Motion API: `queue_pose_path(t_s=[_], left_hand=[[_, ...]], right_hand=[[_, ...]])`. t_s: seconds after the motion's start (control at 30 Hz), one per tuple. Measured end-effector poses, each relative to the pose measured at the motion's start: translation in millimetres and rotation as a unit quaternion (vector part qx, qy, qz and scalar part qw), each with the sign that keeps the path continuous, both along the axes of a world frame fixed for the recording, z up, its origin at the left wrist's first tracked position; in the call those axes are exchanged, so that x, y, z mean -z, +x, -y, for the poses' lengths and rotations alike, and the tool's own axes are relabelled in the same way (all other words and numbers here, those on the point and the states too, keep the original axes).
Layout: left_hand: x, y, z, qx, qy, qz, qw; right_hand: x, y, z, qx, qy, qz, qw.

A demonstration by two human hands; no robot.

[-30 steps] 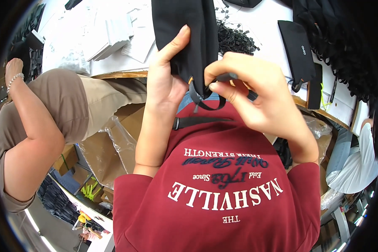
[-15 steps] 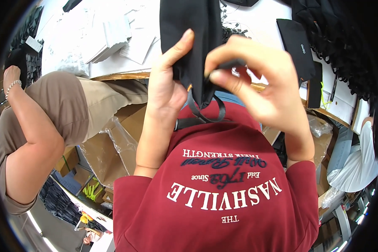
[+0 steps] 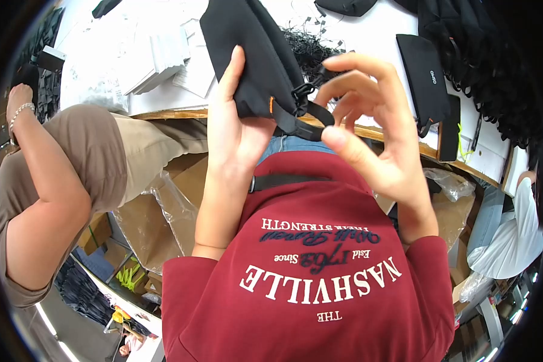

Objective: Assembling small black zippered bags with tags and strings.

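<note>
My left hand (image 3: 238,136) grips a black fabric pouch (image 3: 250,66) by its lower end, with the thumb lying along its front. The pouch is tilted, its upper end leaning left over the table, and a small orange tab shows on its side. A black strap (image 3: 321,114) with a black plastic clip (image 3: 303,90) loops out from its lower right corner. My right hand (image 3: 374,114) is beside this loop, fingers curved and apart from the thumb. The thumb tip is at the strap's edge; whether it touches cannot be made out.
Behind the pouch a tangle of thin black cords (image 3: 311,51) lies on the white table (image 3: 392,24). Stacked white cards (image 3: 163,57) are at the left. Another black pouch (image 3: 425,78) and heaped black straps (image 3: 495,102) are at the right. A seated person's arm (image 3: 51,163) is close on my left.
The pouch has tipped to the left and turned, bringing its clip and strap loop into sight. My right hand's fingers have spread from their pinch near the pouch's edge.
</note>
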State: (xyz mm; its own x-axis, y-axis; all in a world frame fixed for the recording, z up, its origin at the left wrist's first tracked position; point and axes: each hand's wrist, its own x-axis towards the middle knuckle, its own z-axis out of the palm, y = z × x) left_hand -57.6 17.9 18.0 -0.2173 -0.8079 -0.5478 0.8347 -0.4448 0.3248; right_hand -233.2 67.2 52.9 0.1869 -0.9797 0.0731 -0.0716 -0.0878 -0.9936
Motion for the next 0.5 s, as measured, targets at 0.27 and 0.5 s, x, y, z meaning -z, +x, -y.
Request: queue_pose_path(t_s=[0.27, 0.5], left_hand=[[3, 5, -9, -0.014, 0.008, -0.010, 1.000], [6, 8, -23, 0.078, 0.008, 0.027, 0.997]], right_hand=[[15, 6, -2, 0.081, -0.269, -0.110, 0.954], [8, 4, -3, 0.066, -0.204, -0.095, 0.972]])
